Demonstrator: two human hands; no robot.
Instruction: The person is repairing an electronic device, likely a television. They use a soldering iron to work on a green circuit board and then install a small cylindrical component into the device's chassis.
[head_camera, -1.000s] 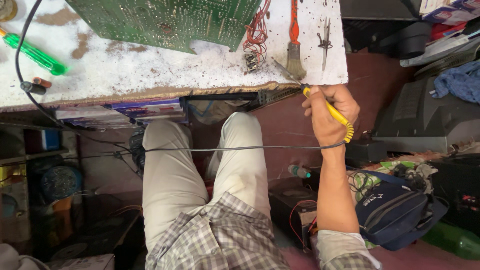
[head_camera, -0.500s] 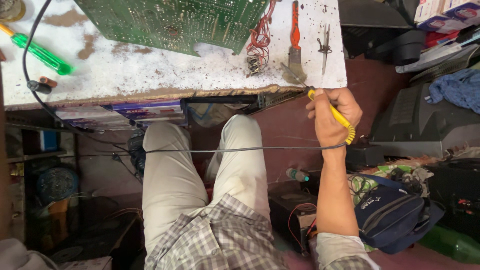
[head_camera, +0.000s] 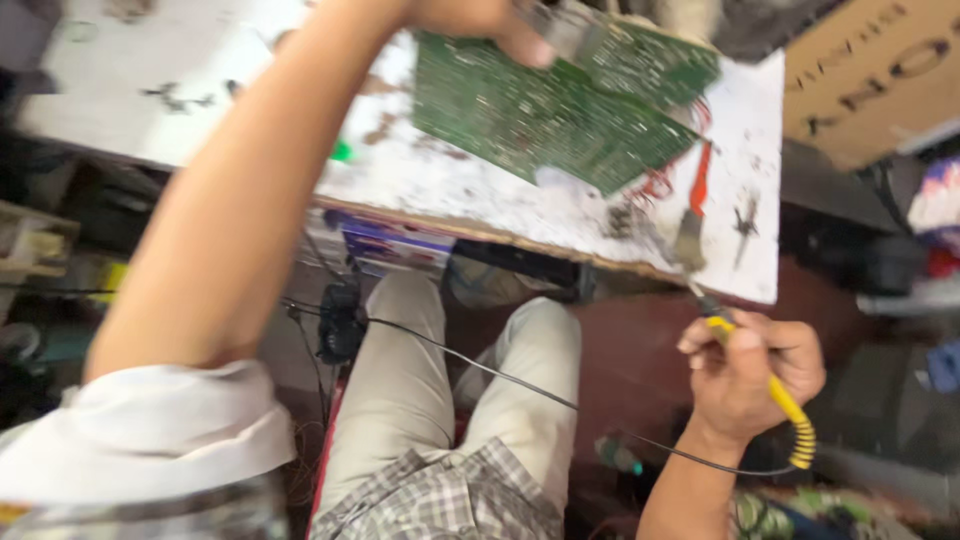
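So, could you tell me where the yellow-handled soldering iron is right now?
In the head view, the soldering iron is in the right hand, lower right, below the white workbench edge, near the brush.

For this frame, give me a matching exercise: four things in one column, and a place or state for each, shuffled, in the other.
Things:
1. green circuit board
2. yellow-handled tool
3. brush with red handle
4. black cable

Places or states:
A. lying on the white worktop near its right edge
B. running across the lap over the light trousers
C. gripped in the right hand below the table edge
D. tilted above the worktop, with the left hand at its upper edge

Pairs: 1-D, 2-C, 3-A, 4-B
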